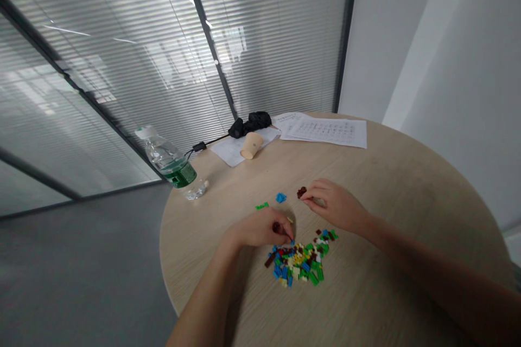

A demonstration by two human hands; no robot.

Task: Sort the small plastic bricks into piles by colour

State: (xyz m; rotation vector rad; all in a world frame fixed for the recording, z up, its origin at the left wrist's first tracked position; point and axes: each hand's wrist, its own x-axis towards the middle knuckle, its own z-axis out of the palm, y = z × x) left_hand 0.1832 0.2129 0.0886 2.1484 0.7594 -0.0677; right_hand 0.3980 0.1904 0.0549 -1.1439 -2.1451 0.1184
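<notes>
A mixed heap of small toy building bricks in blue, green, brown, yellow and white lies on the round wooden table. My left hand is over the heap's far left edge, thumb and finger pinched on a small blue brick. Something dark brown shows inside its curled fingers. Farther back, my right hand has its fingertips pressed together at a little group of brown bricks, seeming to grip one. Nearby are a blue brick cluster and some green bricks.
At the left edge stands a clear water bottle with a green label. Behind are a paper cup on its side, a black folded item, a cable and printed sheets. A blinds-covered glass wall borders the table.
</notes>
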